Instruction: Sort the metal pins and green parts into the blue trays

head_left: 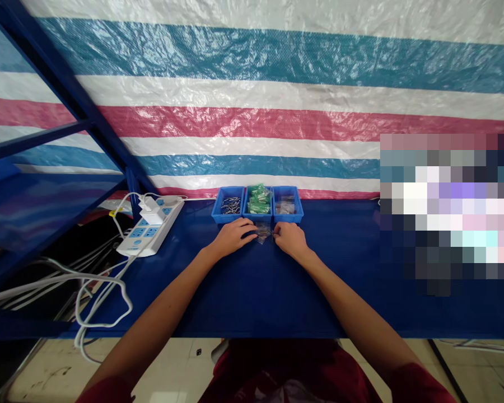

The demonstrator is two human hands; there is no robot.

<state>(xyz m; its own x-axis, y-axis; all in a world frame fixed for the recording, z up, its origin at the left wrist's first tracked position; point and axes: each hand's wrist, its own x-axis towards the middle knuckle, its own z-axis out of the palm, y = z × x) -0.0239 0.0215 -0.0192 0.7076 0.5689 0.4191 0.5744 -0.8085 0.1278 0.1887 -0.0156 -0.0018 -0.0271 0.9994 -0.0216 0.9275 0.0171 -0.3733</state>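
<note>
What lies between the hands is hard to read: a small clear bag point(262, 232), crinkled and see-through against the blue table point(252, 291), its contents too small to tell. A block at the right of the view is blurred out, and the person's upper arms are cut off at the bottom edge.

Both forearms reach straight forward and converge just in front of three bins. The left hand point(234, 235) rests palm down, fingers curled toward the bag and touching its left edge; whether it pinches the bag or only presses on it cannot be told. The right hand point(289, 238) is loosely fisted at the bag's right edge, thumb and forefinger drawn together as if gripping something tiny, but the grasp itself is not clear.

Just behind the hands stand the left bin point(229, 204) with dark metal pieces, the middle bin point(258, 201) with green parts, and the right bin point(288, 204) with clear bags, side by side and touching. A white power strip point(151, 229) with a plugged-in adapter lies well to the left, its cables point(88, 285) hanging off the table's edge. A striped tarp point(252, 112) hangs behind.
</note>
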